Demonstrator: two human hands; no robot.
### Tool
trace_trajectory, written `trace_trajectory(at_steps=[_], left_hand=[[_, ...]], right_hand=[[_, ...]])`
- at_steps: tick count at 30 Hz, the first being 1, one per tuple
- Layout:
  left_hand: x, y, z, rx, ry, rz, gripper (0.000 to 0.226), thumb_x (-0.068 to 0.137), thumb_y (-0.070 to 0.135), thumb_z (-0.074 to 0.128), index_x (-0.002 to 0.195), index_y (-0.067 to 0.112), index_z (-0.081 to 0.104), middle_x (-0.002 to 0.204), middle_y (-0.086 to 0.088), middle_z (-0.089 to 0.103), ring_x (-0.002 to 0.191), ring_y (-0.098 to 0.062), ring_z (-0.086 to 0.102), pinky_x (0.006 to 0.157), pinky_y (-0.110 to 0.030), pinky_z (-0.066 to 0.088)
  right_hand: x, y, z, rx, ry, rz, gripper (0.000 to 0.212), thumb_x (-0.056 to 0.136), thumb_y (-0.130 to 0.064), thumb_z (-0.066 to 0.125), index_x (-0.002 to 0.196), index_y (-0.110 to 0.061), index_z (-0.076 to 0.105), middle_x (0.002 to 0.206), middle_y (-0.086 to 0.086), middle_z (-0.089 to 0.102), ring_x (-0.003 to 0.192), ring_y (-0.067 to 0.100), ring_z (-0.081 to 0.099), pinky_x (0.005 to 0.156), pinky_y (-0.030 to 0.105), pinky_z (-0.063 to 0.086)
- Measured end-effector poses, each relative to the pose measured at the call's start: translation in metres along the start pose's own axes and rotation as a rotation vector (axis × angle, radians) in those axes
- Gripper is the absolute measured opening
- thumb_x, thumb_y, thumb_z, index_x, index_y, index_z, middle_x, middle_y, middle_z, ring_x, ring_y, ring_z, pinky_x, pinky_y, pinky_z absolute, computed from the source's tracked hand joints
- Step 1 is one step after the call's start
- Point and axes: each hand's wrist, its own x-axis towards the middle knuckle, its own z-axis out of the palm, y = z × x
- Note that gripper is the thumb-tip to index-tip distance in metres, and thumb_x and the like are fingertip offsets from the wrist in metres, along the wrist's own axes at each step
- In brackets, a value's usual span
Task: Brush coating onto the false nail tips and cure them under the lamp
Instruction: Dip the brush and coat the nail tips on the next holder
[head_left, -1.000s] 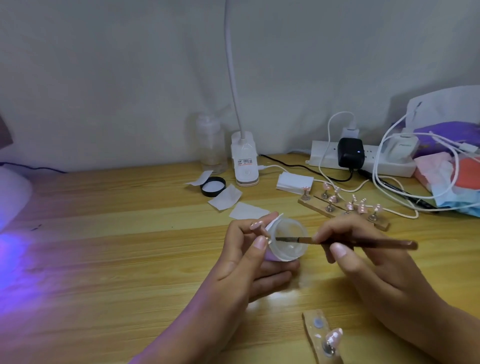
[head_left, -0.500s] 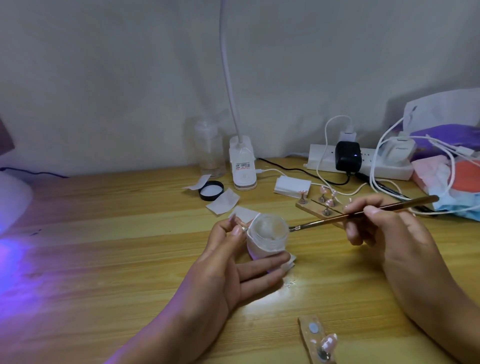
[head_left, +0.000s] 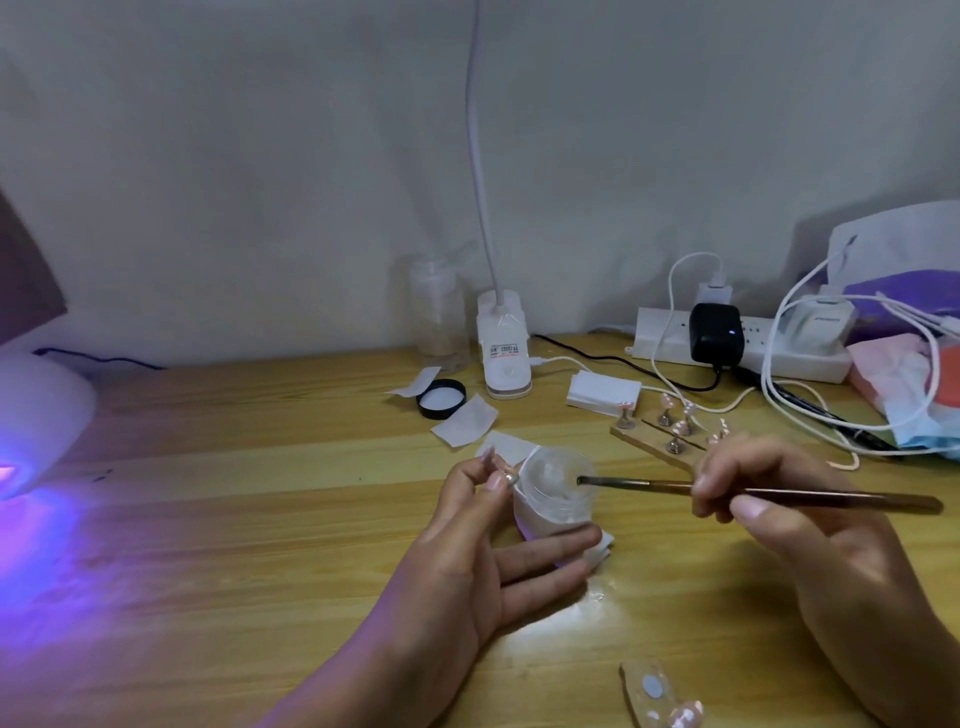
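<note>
my right hand (head_left: 769, 499) pinches the brush (head_left: 649, 486), dipped in the jar (head_left: 553, 499) my left hand (head_left: 483, 566) grips; nail tips (head_left: 675, 421) behind it likely await coating.

- The head view sits on the person's head and faces forward and down across the wooden table (head_left: 208, 519) to the wall (head_left: 260, 156) at 12 o'clock.
- Close beneath the lens, the left hand (head_left: 467, 561) with the jar (head_left: 550, 499) and the right hand (head_left: 810, 530) with the brush (head_left: 649, 486) fill 5 to 6 o'clock.
- The wide angle takes in the curing lamp (head_left: 36, 415) at 9 o'clock and the power strip (head_left: 665, 338) at 2 o'clock.
</note>
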Motion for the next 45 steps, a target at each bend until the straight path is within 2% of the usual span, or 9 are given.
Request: trace_trajectory(at_steps=[7, 12, 15, 19, 24, 28, 32, 40, 45], left_hand=[[0.002, 0.0, 0.0, -0.009, 0.032, 0.002, 0.013, 0.092, 0.031, 0.049, 0.104, 0.026, 0.049, 0.105, -0.007, 0.075, 0.105, -0.042, 0.067, 0.088, -0.05, 0.056], [0.004, -0.004, 0.003, 0.074, 0.177, 0.09, 0.013, 0.088, 0.027, 0.055, 0.1, 0.02, 0.055, 0.082, -0.009, 0.075, 0.076, -0.029, 0.074, 0.051, -0.032, 0.057], [0.004, -0.013, 0.0, 0.248, 0.344, 0.268, 0.017, 0.097, 0.017, 0.05, 0.093, 0.026, 0.063, 0.055, 0.003, 0.063, 0.043, -0.011, 0.054, 0.034, -0.019, 0.038], [0.0, -0.008, 0.0, 0.234, 0.409, 0.313, 0.02, 0.078, 0.019, 0.063, 0.062, 0.03, 0.068, 0.052, 0.005, 0.049, 0.036, -0.005, 0.029, 0.03, -0.014, 0.023], [-0.004, -0.003, 0.001, 0.254, 0.315, 0.25, 0.014, 0.06, 0.021, 0.079, 0.06, 0.031, 0.068, 0.051, 0.001, 0.048, 0.035, -0.005, 0.032, 0.031, -0.014, 0.025], [-0.008, -0.008, 0.0, 0.401, 0.275, 0.254, 0.018, 0.08, 0.012, 0.077, 0.068, 0.022, 0.067, 0.057, -0.006, 0.066, 0.041, -0.009, 0.051, 0.038, -0.017, 0.039], [-0.011, -0.011, 0.001, 0.519, 0.154, 0.276, 0.011, 0.061, 0.036, 0.072, 0.071, 0.032, 0.069, 0.069, -0.004, 0.073, 0.055, -0.005, 0.059, 0.052, -0.016, 0.045], [-0.013, -0.013, 0.0, 0.622, 0.107, 0.288, 0.006, 0.073, 0.022, 0.072, 0.077, 0.025, 0.07, 0.079, 0.006, 0.076, 0.068, -0.001, 0.066, 0.058, -0.012, 0.047], [-0.013, -0.014, -0.001, 0.662, 0.093, 0.29, 0.017, 0.069, 0.034, 0.078, 0.079, 0.023, 0.068, 0.08, 0.006, 0.074, 0.07, -0.011, 0.063, 0.068, -0.036, 0.055]], right_hand=[[0.0, 0.007, -0.003, -0.022, -0.04, -0.102, 0.036, 0.074, 0.003, 0.042, 0.076, -0.026, 0.061, 0.076, -0.002, 0.054, 0.074, 0.022, 0.052, 0.067, 0.025, 0.042], [0.002, 0.018, -0.007, 0.063, 0.026, -0.036, 0.03, 0.074, -0.002, 0.042, 0.075, -0.022, 0.064, 0.071, -0.003, 0.053, 0.068, 0.017, 0.049, 0.062, 0.023, 0.04], [0.004, 0.023, -0.008, 0.183, 0.121, 0.063, 0.021, 0.077, -0.016, 0.046, 0.076, -0.02, 0.068, 0.068, 0.002, 0.054, 0.061, 0.01, 0.049, 0.06, 0.013, 0.042], [0.008, 0.025, -0.013, 0.328, 0.103, 0.206, 0.031, 0.079, -0.036, 0.053, 0.088, -0.014, 0.072, 0.067, 0.006, 0.059, 0.061, 0.013, 0.055, 0.06, 0.013, 0.047], [0.01, 0.023, -0.01, 0.462, 0.128, 0.28, 0.032, 0.089, -0.025, 0.045, 0.08, -0.015, 0.074, 0.07, 0.007, 0.065, 0.064, 0.013, 0.063, 0.06, 0.018, 0.052], [0.012, 0.016, -0.009, 0.51, 0.123, 0.332, 0.014, 0.078, -0.024, 0.06, 0.075, -0.018, 0.073, 0.075, 0.002, 0.064, 0.064, 0.01, 0.062, 0.061, 0.018, 0.053], [0.01, 0.016, -0.01, 0.467, 0.08, 0.348, 0.009, 0.07, -0.027, 0.074, 0.077, -0.022, 0.071, 0.065, 0.002, 0.06, 0.062, 0.009, 0.059, 0.059, 0.015, 0.05], [0.011, 0.02, -0.007, 0.341, 0.061, 0.22, 0.033, 0.068, -0.055, 0.078, 0.079, -0.025, 0.067, 0.062, 0.0, 0.062, 0.056, 0.013, 0.062, 0.06, 0.018, 0.053], [0.008, 0.016, -0.006, 0.356, 0.036, 0.212, 0.008, 0.077, -0.033, 0.063, 0.077, -0.026, 0.066, 0.063, 0.0, 0.06, 0.058, 0.013, 0.062, 0.06, 0.018, 0.053]])
